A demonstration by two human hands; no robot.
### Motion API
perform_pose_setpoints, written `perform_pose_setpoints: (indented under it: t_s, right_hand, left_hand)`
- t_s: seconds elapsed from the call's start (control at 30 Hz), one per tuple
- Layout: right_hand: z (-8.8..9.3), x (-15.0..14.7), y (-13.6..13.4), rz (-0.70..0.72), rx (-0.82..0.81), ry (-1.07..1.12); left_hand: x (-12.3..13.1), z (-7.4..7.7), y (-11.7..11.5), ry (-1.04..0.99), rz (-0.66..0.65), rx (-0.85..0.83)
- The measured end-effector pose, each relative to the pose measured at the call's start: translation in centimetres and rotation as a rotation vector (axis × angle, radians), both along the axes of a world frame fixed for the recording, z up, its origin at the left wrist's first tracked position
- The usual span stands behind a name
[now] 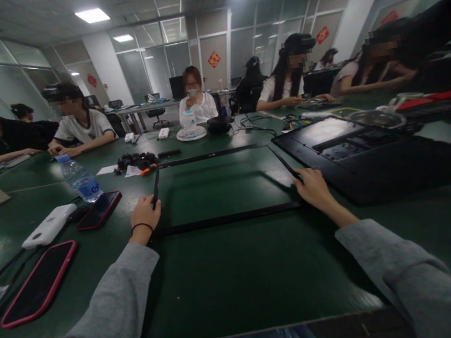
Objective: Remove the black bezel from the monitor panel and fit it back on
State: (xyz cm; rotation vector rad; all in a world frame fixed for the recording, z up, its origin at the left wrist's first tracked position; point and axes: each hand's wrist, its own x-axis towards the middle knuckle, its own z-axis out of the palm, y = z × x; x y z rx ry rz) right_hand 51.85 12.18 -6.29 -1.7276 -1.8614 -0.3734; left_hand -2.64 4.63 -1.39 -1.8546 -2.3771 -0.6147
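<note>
I see a pink-cased phone [38,285] far left on the green table [241,278]. My left hand [144,214] grips the left bar of a thin black bezel frame [224,220] lying flat mid-table. My right hand [314,187] grasps its right corner, beside a black back panel [376,167].

Both hands grip the black frame [226,219] lying flat on the green table [241,278]: left hand [145,212] on its left edge, right hand [312,183] on its right.

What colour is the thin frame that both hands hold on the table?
The frame is black, clearest in the head view.
</note>
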Motion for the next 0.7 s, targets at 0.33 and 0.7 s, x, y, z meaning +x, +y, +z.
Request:
perform_pose_setpoints:
  t_s: [0.33,0.7]
  right_hand:
    - [-0.8,0.3,0.5,-0.021,-0.11,-0.062]
    - [0.4,-0.6,-0.7,-0.062,-0.192,-0.009]
  left_hand:
    - [-0.5,-0.5,0.4,-0.013,-0.018,-0.105]
    - [-0.7,-0.8,0.4,-0.012,-0.011,-0.091]
